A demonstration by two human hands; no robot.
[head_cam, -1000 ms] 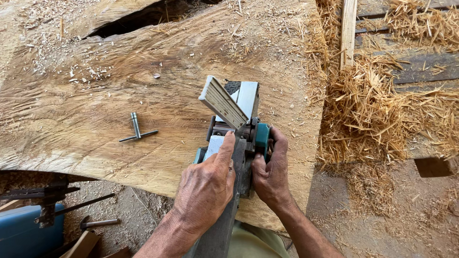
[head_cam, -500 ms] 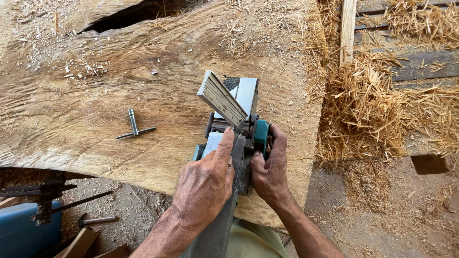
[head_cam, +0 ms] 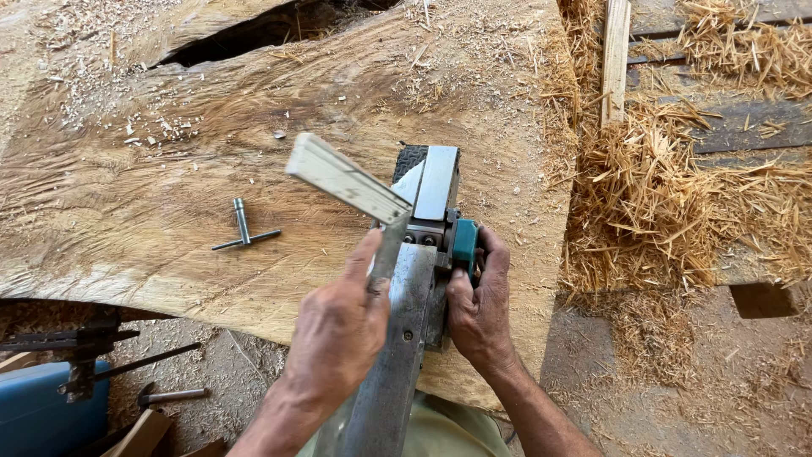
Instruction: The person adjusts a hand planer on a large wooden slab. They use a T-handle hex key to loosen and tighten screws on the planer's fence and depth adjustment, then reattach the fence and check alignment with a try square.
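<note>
A blue box and dark metal tools lie below the near left edge of the big wood slab, and a small T-shaped key rests on the slab, well apart to the left of both hands. The left hand has its fingers clamped around the stem of a pale flat bar that slants up to the left, its long axis crossing that of the upturned electric planer by the near edge. The right hand closes its fingers on the planer's teal side just beside that bar, with straw heaped beyond the slab's right edge.
</note>
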